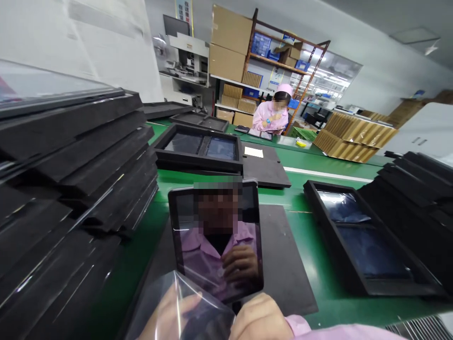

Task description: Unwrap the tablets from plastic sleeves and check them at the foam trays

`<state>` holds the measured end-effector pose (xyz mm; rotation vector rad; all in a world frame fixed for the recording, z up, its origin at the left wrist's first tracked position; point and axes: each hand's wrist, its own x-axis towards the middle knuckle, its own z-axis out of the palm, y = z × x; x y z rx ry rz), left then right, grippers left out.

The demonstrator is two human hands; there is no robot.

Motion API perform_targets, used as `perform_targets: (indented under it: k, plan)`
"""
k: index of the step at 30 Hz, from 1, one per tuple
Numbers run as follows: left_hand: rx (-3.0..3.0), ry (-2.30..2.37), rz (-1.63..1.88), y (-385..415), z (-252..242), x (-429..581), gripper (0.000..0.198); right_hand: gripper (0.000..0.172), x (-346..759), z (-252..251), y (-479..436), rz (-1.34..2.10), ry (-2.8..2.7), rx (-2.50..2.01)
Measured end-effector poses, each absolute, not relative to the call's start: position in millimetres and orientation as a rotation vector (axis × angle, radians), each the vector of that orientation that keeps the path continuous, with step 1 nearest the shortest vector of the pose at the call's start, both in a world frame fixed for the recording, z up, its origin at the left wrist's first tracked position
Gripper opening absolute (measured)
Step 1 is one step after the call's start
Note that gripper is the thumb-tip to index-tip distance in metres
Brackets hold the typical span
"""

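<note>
A black-faced tablet is tilted up in front of me, its glossy screen mirroring a person in pink. My left hand is at its lower left edge, seen through clear plastic film; its fingers look closed on the tablet, though the grip is partly hidden. The clear film bulges over that hand and the tablet's bottom. At the film's right corner, my right hand is closed in a pinch on it. Beneath lies a dark flat foam sheet on the green table.
Stacked black foam trays rise at left, more at right. Open two-compartment trays hold dark screens, one tray ahead, another at right. A co-worker sits across, near cardboard dividers.
</note>
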<state>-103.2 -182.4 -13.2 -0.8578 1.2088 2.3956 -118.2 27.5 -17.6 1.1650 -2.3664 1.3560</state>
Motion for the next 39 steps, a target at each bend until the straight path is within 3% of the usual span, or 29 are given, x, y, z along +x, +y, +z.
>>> perform_targets:
  k: [2,4,7,10,13,16,18,21,25,28,30,33,39]
  plan:
    - [-0.864,1.178,2.402,-181,-12,-102,0.069,0.037,-109,-15,25,1.594,-2.250,0.980]
    - [-0.888,1.136,2.435,-180,-11,-102,0.077,0.030,-105,-11,21,1.831,-2.208,0.516]
    - [-0.882,1.124,2.513,-179,-12,-103,0.084,0.033,-110,0,22,2.010,-2.189,-0.049]
    - [-0.846,1.159,2.518,-180,-15,-107,0.086,0.036,-123,5,31,1.956,-2.072,-0.197]
    - [-0.792,1.177,2.506,-181,-14,-108,0.078,0.043,-137,3,41,1.941,-2.034,-0.172]
    - [-0.741,1.205,2.483,-181,-11,-107,0.069,0.050,-143,4,39,2.302,-2.017,-0.041]
    - [-0.673,1.247,2.438,-182,-8,-108,0.065,0.045,-143,10,32,2.469,-1.990,0.095]
    - [-0.453,1.428,2.351,-181,-6,-116,0.070,0.035,-140,28,22,2.459,-1.997,0.258]
    - [-0.414,2.323,2.298,-165,0,-131,0.093,0.029,-132,52,10,2.269,-1.989,0.249]
    - [-0.176,2.836,2.179,-143,11,-137,0.078,0.037,-120,61,-1,2.170,-2.001,0.326]
    - [0.096,2.815,2.213,-131,18,-137,0.062,0.047,-112,63,-9,2.128,-2.055,0.453]
    - [0.246,2.678,2.427,-123,23,-135,0.053,0.057,-105,60,-17,2.084,-2.085,0.594]
    - [0.224,2.395,2.718,-127,20,-136,0.052,0.048,-110,43,-20,2.362,-1.929,0.660]
